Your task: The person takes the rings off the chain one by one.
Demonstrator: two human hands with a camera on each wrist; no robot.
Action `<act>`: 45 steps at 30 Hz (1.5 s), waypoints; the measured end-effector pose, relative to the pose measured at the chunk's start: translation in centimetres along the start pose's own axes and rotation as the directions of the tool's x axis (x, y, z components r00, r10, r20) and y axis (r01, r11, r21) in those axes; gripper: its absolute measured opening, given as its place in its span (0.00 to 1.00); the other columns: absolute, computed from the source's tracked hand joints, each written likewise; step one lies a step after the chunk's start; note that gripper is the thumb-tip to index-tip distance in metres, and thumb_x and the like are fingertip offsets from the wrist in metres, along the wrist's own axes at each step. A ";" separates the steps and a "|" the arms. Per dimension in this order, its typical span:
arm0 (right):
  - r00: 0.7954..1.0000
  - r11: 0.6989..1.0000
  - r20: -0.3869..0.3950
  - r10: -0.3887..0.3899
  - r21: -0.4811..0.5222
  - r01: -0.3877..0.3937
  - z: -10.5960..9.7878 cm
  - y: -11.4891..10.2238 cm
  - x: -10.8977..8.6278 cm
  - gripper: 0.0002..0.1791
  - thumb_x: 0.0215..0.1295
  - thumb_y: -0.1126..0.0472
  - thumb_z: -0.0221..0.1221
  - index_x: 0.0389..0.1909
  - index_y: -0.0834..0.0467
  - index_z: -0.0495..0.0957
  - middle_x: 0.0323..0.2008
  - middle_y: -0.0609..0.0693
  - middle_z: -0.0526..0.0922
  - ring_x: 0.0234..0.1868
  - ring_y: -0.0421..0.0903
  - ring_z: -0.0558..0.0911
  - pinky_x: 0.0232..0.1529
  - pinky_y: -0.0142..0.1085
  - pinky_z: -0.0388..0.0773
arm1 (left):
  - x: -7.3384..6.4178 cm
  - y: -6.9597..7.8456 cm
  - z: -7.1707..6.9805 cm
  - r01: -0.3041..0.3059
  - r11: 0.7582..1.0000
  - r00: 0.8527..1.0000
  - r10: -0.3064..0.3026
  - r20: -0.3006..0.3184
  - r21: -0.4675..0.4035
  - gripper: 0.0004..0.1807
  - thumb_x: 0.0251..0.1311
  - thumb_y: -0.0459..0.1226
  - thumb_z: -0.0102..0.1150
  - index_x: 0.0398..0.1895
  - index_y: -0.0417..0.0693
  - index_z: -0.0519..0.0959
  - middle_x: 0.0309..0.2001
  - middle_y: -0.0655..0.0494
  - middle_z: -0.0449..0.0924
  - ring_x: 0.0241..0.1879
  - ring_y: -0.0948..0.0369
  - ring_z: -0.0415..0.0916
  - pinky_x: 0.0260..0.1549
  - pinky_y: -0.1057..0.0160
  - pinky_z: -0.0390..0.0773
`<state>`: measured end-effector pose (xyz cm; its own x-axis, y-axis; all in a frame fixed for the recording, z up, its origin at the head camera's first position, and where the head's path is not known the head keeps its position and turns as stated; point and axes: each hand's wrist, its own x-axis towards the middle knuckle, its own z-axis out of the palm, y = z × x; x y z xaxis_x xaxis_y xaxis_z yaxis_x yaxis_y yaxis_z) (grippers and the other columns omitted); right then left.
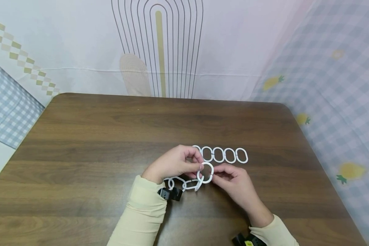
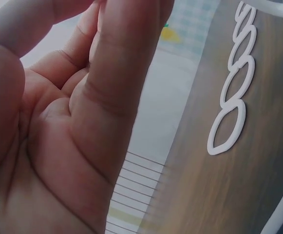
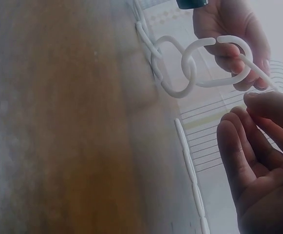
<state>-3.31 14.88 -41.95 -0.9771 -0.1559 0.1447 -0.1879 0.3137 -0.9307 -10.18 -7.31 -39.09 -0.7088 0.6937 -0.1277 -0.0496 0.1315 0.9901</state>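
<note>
On the left side of the wooden table (image 1: 89, 153), I can see a chain (image 1: 184, 186) of white links running past the person's left wrist. Next comes the left hand (image 1: 176, 162), thumb and fingers pinching an oval ring (image 1: 207, 163) at the chain's end. That ring sits between both hands. Just behind, a row of white rings (image 1: 213, 154) lies flat; rightmost, the right hand (image 1: 233, 179) pinches the ring's other edge.

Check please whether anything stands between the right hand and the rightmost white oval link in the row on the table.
Nothing visible stands between the right hand and the rightmost white oval link in the head view. The left hand partly hides only the row's left end; the raised link is left of this path.
</note>
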 end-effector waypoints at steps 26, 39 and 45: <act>0.994 0.999 0.103 -0.029 0.020 0.027 0.6 0.3 -0.3 0.09 0.57 0.73 0.69 0.39 0.66 0.85 0.40 0.58 0.87 0.41 0.37 0.86 0.43 0.32 0.84 | 0.3 0.3 0.5 -0.027 0.998 0.999 0.025 0.029 0.057 0.02 0.64 0.28 0.62 0.37 0.37 0.79 0.30 0.52 0.81 0.27 0.62 0.82 0.33 0.58 0.87; 0.990 0.996 0.107 -0.087 -0.010 0.088 0.7 0.3 -0.4 0.08 0.57 0.72 0.70 0.37 0.62 0.87 0.38 0.53 0.86 0.43 0.36 0.84 0.44 0.32 0.84 | 0.3 0.6 0.7 -0.022 0.999 0.999 0.021 0.037 0.036 0.03 0.64 0.28 0.62 0.37 0.36 0.79 0.30 0.52 0.81 0.27 0.62 0.83 0.33 0.58 0.87; 0.989 0.995 0.112 -0.093 -0.009 0.094 0.7 0.4 -0.3 0.07 0.56 0.72 0.70 0.37 0.62 0.87 0.39 0.52 0.86 0.44 0.36 0.84 0.44 0.32 0.84 | 0.3 0.6 0.7 -0.024 0.999 0.999 0.022 0.032 0.046 0.02 0.64 0.28 0.63 0.37 0.37 0.79 0.29 0.53 0.81 0.26 0.62 0.82 0.33 0.59 0.87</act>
<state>-2.99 14.36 -42.63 -0.9382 -0.2880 0.1922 -0.2802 0.3058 -0.9099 -9.99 -6.54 -38.61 -0.6870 0.7187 -0.1074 -0.0007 0.1472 0.9891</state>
